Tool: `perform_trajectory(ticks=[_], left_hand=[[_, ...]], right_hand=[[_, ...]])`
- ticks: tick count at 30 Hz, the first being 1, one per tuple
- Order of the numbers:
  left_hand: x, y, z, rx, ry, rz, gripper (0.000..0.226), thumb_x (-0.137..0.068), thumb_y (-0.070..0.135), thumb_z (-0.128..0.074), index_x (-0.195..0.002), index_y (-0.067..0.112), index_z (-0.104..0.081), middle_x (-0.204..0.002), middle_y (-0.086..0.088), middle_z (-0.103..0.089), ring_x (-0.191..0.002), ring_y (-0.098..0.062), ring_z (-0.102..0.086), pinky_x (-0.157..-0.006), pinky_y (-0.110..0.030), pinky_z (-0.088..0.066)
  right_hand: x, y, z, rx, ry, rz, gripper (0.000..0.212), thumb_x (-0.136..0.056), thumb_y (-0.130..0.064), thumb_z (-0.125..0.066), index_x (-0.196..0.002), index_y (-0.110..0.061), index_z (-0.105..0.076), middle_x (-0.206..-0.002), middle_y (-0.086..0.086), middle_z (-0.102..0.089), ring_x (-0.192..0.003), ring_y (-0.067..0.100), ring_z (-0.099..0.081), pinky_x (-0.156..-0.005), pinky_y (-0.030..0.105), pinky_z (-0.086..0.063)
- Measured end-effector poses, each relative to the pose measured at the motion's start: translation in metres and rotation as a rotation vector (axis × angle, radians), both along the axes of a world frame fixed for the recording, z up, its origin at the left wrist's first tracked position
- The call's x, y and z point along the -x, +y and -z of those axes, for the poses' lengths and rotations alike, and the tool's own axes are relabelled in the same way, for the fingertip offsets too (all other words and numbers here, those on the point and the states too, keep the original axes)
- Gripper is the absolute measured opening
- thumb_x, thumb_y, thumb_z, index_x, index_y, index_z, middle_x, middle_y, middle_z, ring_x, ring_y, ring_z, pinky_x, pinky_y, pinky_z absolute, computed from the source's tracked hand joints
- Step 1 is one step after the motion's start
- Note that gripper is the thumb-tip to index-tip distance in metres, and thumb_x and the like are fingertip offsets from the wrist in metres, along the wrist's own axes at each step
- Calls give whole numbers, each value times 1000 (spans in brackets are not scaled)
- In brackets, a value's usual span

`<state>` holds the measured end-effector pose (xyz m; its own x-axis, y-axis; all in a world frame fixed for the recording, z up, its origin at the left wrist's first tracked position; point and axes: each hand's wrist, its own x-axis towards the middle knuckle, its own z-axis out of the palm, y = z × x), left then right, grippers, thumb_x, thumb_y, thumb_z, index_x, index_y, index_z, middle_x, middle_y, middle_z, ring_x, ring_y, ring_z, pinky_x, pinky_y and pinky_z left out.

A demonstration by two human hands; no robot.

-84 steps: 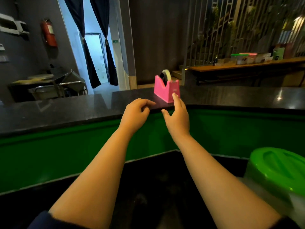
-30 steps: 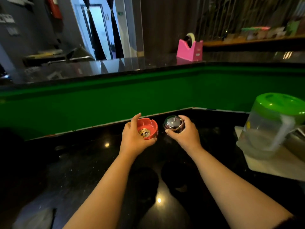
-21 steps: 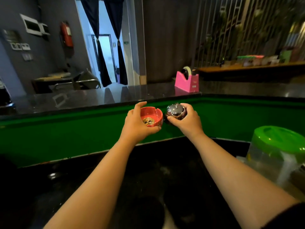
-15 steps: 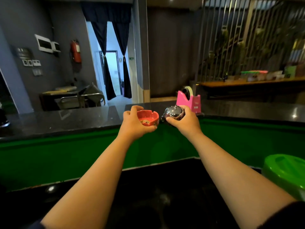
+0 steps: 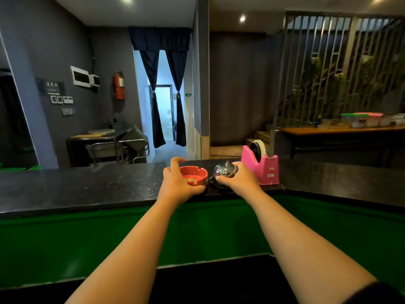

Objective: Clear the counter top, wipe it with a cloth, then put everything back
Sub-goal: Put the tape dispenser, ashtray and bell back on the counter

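Observation:
A red ashtray (image 5: 194, 176) sits on the raised black counter top (image 5: 87, 187), near its front edge. My left hand (image 5: 175, 185) grips the ashtray from the left, thumb under its near side and fingers round the far rim. Just right of it stands a chrome desk bell (image 5: 223, 172) on the same counter. My right hand (image 5: 240, 178) holds the bell, its fingers curled over the dome's right side. A pink tape dispenser (image 5: 262, 166) stands right behind my right hand.
A green panel (image 5: 65, 242) drops from the counter top to a lower black worktop (image 5: 219, 279). Beyond the counter are a metal trolley (image 5: 118, 148), a curtained doorway (image 5: 163, 110) and a wooden bench (image 5: 341, 130) with tubs.
Both hands picked up the ashtray and the bell from the lower worktop, lifted them and brought them onto the raised counter top beside the tape dispenser.

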<state>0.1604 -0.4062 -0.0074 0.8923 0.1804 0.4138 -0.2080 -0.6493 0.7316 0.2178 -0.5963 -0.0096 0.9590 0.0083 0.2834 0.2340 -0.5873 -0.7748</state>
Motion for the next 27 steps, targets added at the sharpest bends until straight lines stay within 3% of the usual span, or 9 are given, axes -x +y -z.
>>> perform_trajectory(ticks=[8,12,15,19,23,27], left_hand=[[-9,-5,5,-1,-12,-31,94,-62,30,-88,-134,31,-28,-136,-10,-35,-121,-28,-44,-88,-31,-42],[-9,-5,7,-41,-4,-42,95,-61,33,-88,-134,32,-26,-137,-11,-35,-121,-29,-45,-94,-38,-44],[-10,-6,8,-56,13,-48,96,-61,36,-87,-135,32,-26,-137,-11,-36,-122,-31,-45,-96,-41,-44],[-10,-4,7,-85,29,-61,96,-62,39,-87,-136,29,-26,-138,-13,-36,-123,-32,-45,-97,-43,-45],[-8,-4,8,-115,31,-77,95,-63,42,-85,-136,28,-26,-139,-12,-35,-123,-32,-46,-96,-41,-44],[-8,-2,9,-125,30,-78,96,-63,44,-85,-137,27,-26,-141,-12,-35,-124,-31,-45,-97,-42,-44]], right_hand=[[-4,-3,4,105,-25,-2,86,-74,-48,-75,-143,-18,-34,-106,-2,-58,-104,20,-59,-89,39,-51],[-3,-4,4,159,-26,-18,103,-65,-52,-81,-147,-18,-29,-122,2,-56,-115,23,-54,-96,42,-48],[-7,-4,1,186,-24,15,100,-67,-50,-81,-146,-15,-31,-122,4,-54,-114,23,-52,-95,40,-47],[-13,-3,-4,174,0,18,96,-70,-45,-81,-146,-15,-31,-122,4,-52,-112,23,-53,-95,48,-47],[-19,-2,-8,119,18,-16,83,-74,-34,-81,-140,-10,-36,-101,-1,-55,-95,16,-54,-81,32,-44],[-24,3,-7,104,18,-22,83,-74,-35,-81,-140,-10,-36,-105,1,-59,-99,19,-57,-78,30,-43]])
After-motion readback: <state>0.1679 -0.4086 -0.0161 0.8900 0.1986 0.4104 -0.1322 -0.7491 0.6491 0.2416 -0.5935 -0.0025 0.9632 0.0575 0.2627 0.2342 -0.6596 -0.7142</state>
